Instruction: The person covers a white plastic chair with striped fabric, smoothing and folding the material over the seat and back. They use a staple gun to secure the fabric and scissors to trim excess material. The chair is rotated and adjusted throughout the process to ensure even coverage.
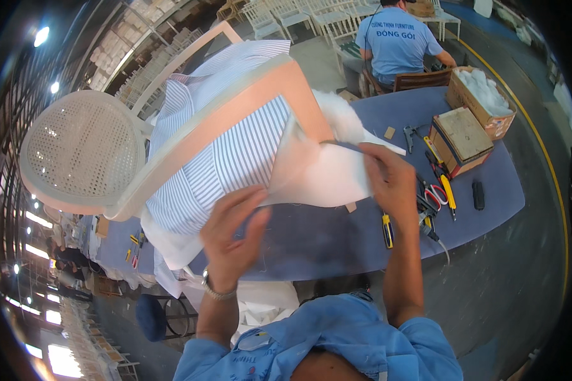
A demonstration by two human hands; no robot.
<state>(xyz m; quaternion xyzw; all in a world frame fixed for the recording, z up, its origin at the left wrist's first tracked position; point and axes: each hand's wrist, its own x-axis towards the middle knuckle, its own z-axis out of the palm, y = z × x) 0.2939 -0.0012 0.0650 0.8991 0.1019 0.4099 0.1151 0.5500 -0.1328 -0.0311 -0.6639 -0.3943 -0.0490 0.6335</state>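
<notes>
A pale wooden chair (235, 108) with a round woven cane back (82, 152) lies tipped over on the table before me. Blue-and-white striped fabric (235, 159) wraps its seat area between the wooden legs. From under the frame, a smooth white sheet (330, 174) sticks out to the right. My right hand (391, 181) has its fingers curled at that sheet's right edge and grips it. Close to the lower edge of the striped fabric is my left hand (235, 228), fingers and thumb apart, holding nothing. Fluffy white padding (340, 117) shows behind the frame.
On the blue-covered table (299, 247), scissors (436, 195), a yellow cutter (449, 190), a screwdriver (388, 230) and a black object (478, 195) lie at right. Beyond stand a cardboard box (461, 143) and a box of white stuffing (483, 101). A seated person (397, 44) works behind the table.
</notes>
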